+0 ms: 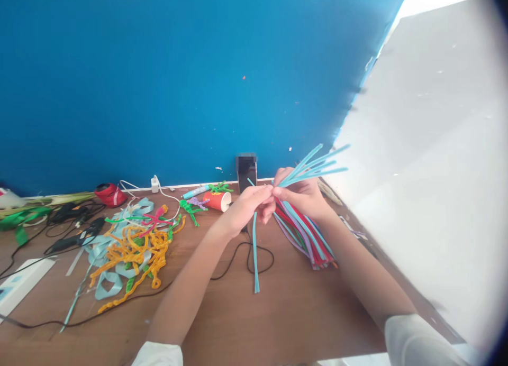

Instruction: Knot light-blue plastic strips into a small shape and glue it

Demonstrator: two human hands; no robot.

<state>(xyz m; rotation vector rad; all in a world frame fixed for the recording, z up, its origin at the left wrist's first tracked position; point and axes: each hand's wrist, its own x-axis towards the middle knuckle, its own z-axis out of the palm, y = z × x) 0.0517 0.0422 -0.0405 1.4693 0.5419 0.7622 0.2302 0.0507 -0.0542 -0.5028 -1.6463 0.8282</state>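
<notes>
Both hands meet over the brown table, fingertips touching or nearly so. My right hand (304, 194) is closed round several light blue pipe cleaners (317, 170), whose free ends fan out up and to the right. My left hand (254, 204) is pinched at their lower ends. One light blue pipe cleaner (255, 257) hangs below the left fingers, and a short tip shows above them; the grip itself is hidden behind the hand. Under the right hand and forearm lies a bundle of red, lilac, green and blue pipe cleaners (304, 234).
Left of my arms lie twisted orange pipe cleaners (135, 249), pale blue ribbon (109, 284) and a black cable (226, 271). Farther back are a red paper cup (217, 200), a green pipe-cleaner figure (191, 210) and a phone (246, 170) against the blue wall. A white power strip (24, 286) sits far left.
</notes>
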